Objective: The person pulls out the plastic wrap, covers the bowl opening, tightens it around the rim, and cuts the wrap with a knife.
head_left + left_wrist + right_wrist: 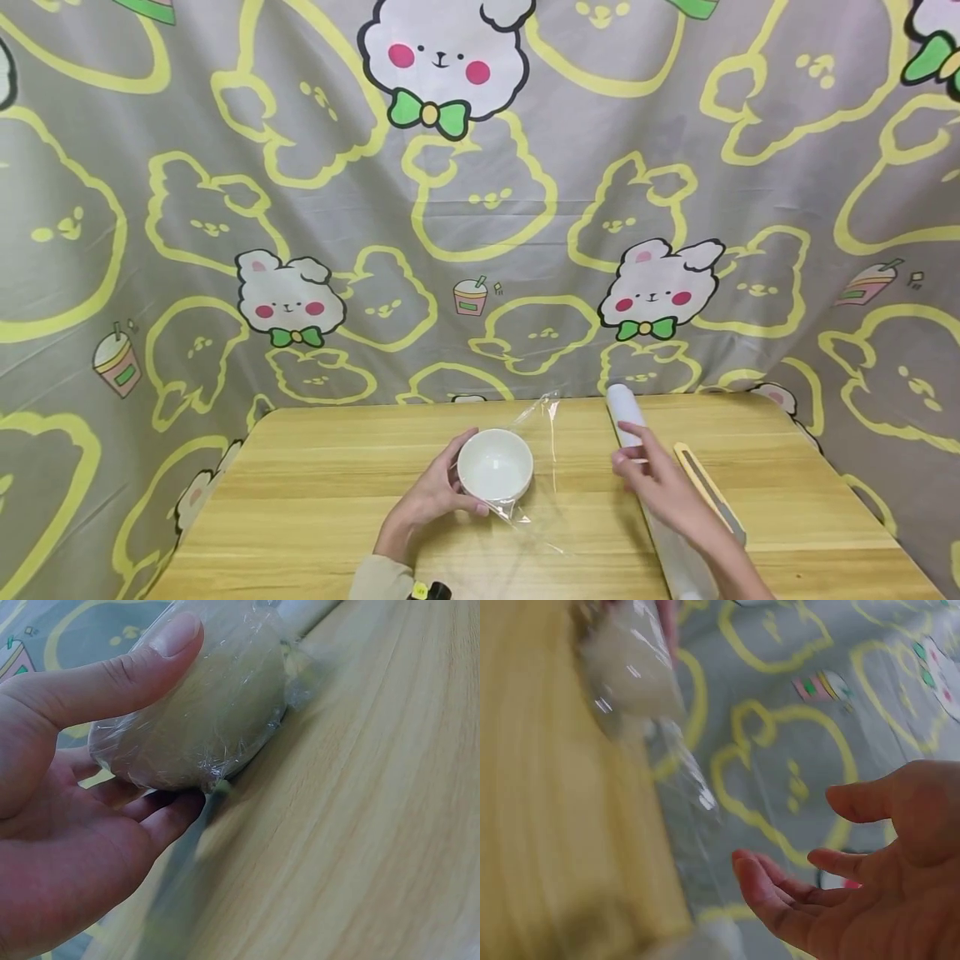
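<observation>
A small white bowl (495, 467) stands on the wooden table near its middle. My left hand (435, 498) grips its left side, thumb at the front and fingers round behind. Clear cling film (232, 690) is wrapped over the bowl's outside, crinkled underneath in the left wrist view. A loose sheet of the film stretches to the right of the bowl. My right hand (660, 483) hovers above a long white roll (621, 404), fingers loosely bent and nothing held, as the right wrist view also shows. The forearm and hand hide part of the roll.
A yellow utility knife (701, 479) lies right of the roll, partly behind the right forearm. A patterned grey curtain (525, 233) hangs behind the table and along both sides. A small black and yellow object (431, 590) shows by the left sleeve.
</observation>
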The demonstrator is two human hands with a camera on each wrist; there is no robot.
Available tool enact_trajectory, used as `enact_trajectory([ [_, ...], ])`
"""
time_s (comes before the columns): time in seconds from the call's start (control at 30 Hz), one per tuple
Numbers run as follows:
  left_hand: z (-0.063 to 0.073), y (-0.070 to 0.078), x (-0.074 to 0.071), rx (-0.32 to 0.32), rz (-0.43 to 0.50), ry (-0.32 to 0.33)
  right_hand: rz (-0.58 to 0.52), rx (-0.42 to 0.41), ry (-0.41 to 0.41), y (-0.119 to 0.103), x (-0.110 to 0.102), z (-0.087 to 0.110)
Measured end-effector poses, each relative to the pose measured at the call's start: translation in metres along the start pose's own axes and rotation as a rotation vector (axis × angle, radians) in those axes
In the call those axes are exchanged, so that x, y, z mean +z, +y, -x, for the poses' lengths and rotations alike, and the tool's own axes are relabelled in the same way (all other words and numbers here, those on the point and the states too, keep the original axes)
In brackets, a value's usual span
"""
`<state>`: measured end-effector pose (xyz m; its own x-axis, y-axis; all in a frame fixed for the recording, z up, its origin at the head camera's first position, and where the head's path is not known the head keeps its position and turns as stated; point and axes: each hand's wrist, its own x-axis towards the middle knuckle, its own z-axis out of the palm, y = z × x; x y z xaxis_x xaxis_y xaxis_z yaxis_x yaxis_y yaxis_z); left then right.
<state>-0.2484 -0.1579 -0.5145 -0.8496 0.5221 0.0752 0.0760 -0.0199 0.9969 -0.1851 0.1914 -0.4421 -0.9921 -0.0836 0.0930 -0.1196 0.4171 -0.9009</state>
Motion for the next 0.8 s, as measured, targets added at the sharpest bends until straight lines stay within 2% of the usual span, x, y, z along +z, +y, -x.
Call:
enact_trajectory([
  [0.13, 0.0, 0.0, 0.0, -0.005, 0.011, -0.006, 0.012, 0.051, -0.069, -0.002, 0.025, 0.004],
  [0.27, 0.0, -0.001, 0.0, -0.002, 0.01, -0.004, -0.003, 0.041, -0.107, 0.002, 0.043, 0.006],
  [0.57, -0.001, -0.002, 0.0, -0.002, -0.001, -0.003, -0.194, 0.079, -0.282, 0.014, 0.071, 0.008],
  [0.67, -0.001, -0.003, 0.001, -0.001, -0.007, -0.001, -0.238, 0.082, -0.293, 0.016, 0.077, 0.007],
  [0.8, -0.003, -0.003, 0.002, -0.002, -0.007, 0.007, -0.298, 0.056, -0.263, 0.016, 0.08, 0.004],
])
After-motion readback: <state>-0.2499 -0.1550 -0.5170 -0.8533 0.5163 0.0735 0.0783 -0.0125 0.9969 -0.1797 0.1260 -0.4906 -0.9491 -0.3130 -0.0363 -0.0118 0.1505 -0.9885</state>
